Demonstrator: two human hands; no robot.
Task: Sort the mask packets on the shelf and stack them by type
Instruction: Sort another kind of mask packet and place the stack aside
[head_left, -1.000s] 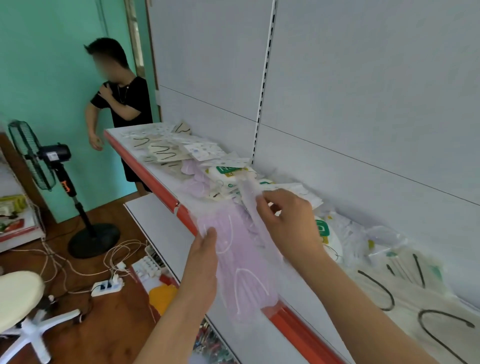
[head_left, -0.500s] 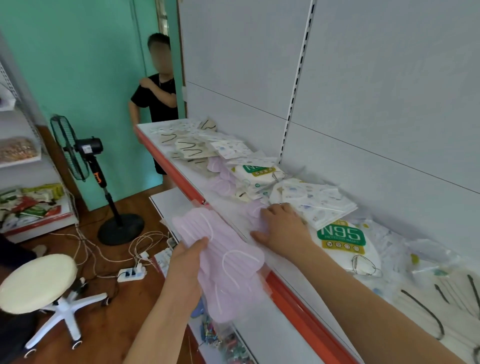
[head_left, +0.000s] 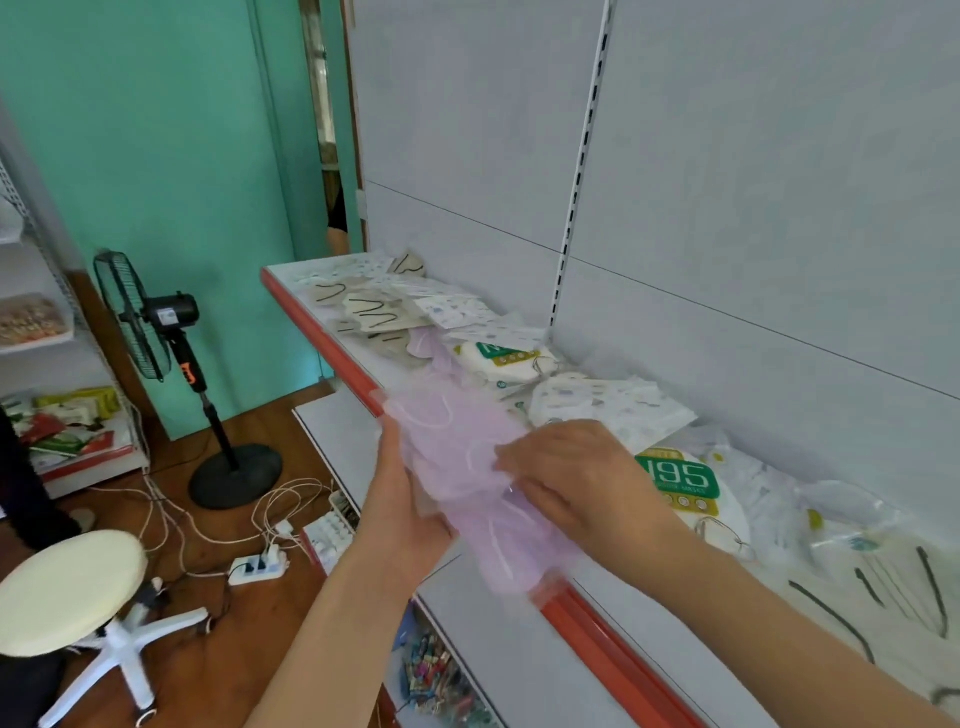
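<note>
Pink mask packets (head_left: 457, 457) – translucent, white-looped – gripped in my left hand (head_left: 410, 514); right hand (head_left: 576, 478) presses flat on top, N95 packet (head_left: 685, 483) beside.

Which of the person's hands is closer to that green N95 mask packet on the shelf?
Right. The right hand lies on the pink mask packets beside the N95 packet; the left hand holds their far side.

pink mask packets (head_left: 457, 457): glossy clear plastic | shelf (head_left: 587, 618): smooth painted metal | floor (head_left: 249, 639): wood
</note>
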